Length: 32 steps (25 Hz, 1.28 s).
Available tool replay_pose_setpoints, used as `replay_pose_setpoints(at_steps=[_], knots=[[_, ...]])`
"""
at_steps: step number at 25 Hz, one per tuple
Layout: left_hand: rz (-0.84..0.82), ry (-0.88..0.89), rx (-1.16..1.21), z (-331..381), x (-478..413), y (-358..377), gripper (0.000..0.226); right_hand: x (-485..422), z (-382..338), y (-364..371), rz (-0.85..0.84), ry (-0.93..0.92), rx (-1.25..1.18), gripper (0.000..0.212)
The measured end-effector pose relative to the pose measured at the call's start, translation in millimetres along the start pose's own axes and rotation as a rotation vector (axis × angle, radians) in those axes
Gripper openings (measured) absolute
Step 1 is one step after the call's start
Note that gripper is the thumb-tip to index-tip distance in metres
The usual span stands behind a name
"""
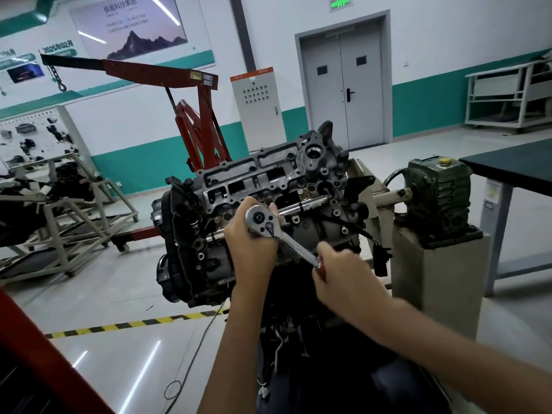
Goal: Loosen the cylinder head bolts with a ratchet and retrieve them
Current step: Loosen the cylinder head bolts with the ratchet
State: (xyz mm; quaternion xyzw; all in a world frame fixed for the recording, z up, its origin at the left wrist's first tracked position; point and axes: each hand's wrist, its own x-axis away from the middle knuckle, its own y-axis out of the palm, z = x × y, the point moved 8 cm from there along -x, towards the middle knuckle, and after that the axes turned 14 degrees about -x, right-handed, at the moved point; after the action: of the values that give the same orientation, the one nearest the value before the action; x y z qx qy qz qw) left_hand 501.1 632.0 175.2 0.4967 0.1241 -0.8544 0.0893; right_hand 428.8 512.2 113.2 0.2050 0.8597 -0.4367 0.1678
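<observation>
Loosening is in hand: the ratchet point(263, 221) stands over the near side of the cylinder head point(268, 174), any bolt under it hidden. The left grip point(251, 246) curls round the ratchet's top, steadying it; the right grip point(337, 271) is wrapped round the handle's end. The next move probably calls for a firm, square swing of the handle. A wall date point(58, 46) reads "2025年02月".
</observation>
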Motion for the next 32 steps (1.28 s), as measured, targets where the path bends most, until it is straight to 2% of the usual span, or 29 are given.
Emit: replay_pose_setpoints(at_steps=[2,4,6,8,11,13,15,18,20,23,28,30,32], knots=[[0.055,-0.09,0.158,-1.9,3.5,0.4,0.037,11.2,-4.7,20.8,0.006,0.075,-0.118,0.019],[0.056,-0.146,0.243,-13.5,1.3,-1.0,0.04,13.0,-13.6,31.2,-0.043,0.041,-0.113,0.019],[0.022,-0.129,0.187,-19.7,-2.8,-5.2,0.04,5.6,-16.4,17.4,-0.063,-0.048,-0.014,0.02],[-0.054,-0.08,0.143,-17.0,-5.5,-4.5,0.04,-15.4,-11.8,-12.0,-0.072,-0.168,0.186,0.019],[-0.161,0.035,0.035,-7.1,-9.5,2.0,0.04,-53.8,-18.7,-63.6,-0.01,-0.343,0.424,0.02],[-0.177,0.02,0.03,-11.8,-9.2,0.8,0.041,-58.2,-21.3,-67.7,-0.01,-0.328,0.445,0.02],[-0.133,-0.006,0.01,-14.3,-5.2,-2.7,0.041,-38.1,-10.7,-40.2,-0.013,-0.206,0.31,0.021],[-0.047,0.037,0.01,0.3,3.3,0.0,0.038,8.1,0.3,15.3,0.014,0.048,-0.076,0.019],[-0.01,-0.013,0.078,-1.2,1.4,2.7,0.041,18.0,-2.8,34.9,0.006,0.115,-0.189,0.02],[-0.048,-0.163,0.178,-19.4,-2.0,3.3,0.039,7.5,-8.6,18.8,-0.042,-0.015,-0.056,0.02],[-0.199,0.017,0.085,-6.4,-10.5,1.9,0.045,-50.7,-18.8,-61.0,0.005,-0.33,0.462,0.017],[-0.224,0.009,0.072,-9.2,-10.1,-0.4,0.042,-55.2,-22.8,-64.2,-0.004,-0.31,0.462,0.018],[-0.167,-0.033,0.063,-14.1,-4.4,-6.7,0.039,-37.1,-16.8,-40.6,-0.024,-0.215,0.33,0.018]])
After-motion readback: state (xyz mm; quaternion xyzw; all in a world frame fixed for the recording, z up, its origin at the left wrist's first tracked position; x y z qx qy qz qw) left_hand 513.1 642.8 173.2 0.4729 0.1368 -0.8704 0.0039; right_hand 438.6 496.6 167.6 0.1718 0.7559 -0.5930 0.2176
